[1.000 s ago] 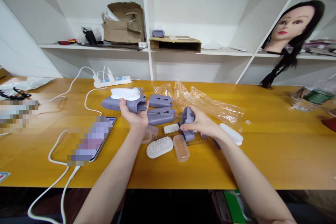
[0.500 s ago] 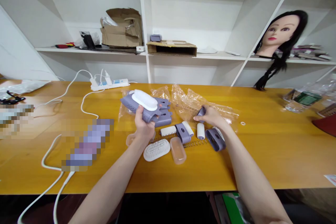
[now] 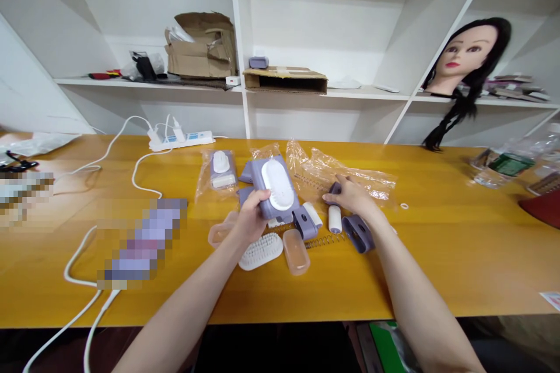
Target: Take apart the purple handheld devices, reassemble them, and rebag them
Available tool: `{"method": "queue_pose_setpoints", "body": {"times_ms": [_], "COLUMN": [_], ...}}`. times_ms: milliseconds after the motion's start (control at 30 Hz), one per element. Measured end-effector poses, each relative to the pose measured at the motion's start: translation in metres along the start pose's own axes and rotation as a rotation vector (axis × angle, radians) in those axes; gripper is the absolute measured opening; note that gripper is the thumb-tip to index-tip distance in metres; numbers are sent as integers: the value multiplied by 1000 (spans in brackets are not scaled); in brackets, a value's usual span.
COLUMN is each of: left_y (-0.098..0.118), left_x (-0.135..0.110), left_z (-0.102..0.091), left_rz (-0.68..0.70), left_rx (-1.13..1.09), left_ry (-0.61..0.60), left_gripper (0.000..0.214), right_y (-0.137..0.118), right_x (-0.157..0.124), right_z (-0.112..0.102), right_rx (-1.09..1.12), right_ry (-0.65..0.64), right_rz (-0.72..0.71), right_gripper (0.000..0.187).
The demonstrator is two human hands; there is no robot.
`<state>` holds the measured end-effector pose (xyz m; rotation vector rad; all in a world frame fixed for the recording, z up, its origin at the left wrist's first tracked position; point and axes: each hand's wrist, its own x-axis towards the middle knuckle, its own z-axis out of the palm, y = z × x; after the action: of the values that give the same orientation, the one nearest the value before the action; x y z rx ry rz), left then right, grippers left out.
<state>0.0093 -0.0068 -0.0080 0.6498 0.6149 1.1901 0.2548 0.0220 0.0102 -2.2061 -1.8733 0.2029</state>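
My left hand (image 3: 252,215) is closed on a purple plastic housing (image 3: 262,172) that carries a white oval brush pad (image 3: 280,185). The housing is tilted over other purple parts. My right hand (image 3: 355,195) pinches a small purple plastic piece (image 3: 335,190) close to the table; its far side is hidden by the fingers. Just below it stands a white roller (image 3: 335,220). Around the hands lie a purple cap (image 3: 307,222), a hollow purple shell (image 3: 357,233), a white bristle pad (image 3: 261,252), a clear peach-toned cover (image 3: 296,252) and a coil spring (image 3: 326,240).
Clear plastic bags (image 3: 312,163) lie behind the parts, with another purple-and-white unit (image 3: 223,170) at left. A power strip (image 3: 181,140) with white cables stands at the back. A mannequin head (image 3: 470,58) sits on the shelf; plastic bottles (image 3: 507,163) stand at right.
My left hand has swung the purple housing to the right and turned it more upright, uncovering the unit at left. My right hand has stayed nearly in place with its small piece.
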Motion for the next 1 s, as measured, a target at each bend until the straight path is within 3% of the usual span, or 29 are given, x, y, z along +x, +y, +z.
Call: {"method": "queue_pose_setpoints", "body": {"times_ms": [67,133,200,267,333,467,567,667,867,1000], "left_y": [-1,-1,-1,0,1,1,0,-2,-3,-4], "left_x": [-2,-3,-4,-6,-7,-8,-8,-8,-8,-8], "left_z": [3,6,9,10,11,14,14,13,15,16], "left_rz": [-8,-16,-17,-5,5,-15,-23,-47,-237,-271], "left_rx": [-3,-21,-38,-44,-41,-22,-13,21,116,96], "left_ry": [20,49,73,75,65,39,-7,-27,-122,-121], "left_gripper": [49,50,51,52,51,47,41,43,60,56], "right_y": [-7,-18,-30,-42,-53,-63,-64,-65,-68,-66], "right_x": [-9,-22,-36,-48,-56,-60,-59,-61,-63,-60], "right_z": [-5,-8,-6,0,9,16,10,4,-1,3], "right_rx": [83,307,547,638,655,682,720,786,954,922], "right_ry": [117,175,-12,-144,-96,108,66,20,7,36], "right_rz": [-122,-402,-679,-783,-764,-607,-498,-422,-287,-256], "right_gripper": [57,57,73,101,110,49,20,17,23,23]}}
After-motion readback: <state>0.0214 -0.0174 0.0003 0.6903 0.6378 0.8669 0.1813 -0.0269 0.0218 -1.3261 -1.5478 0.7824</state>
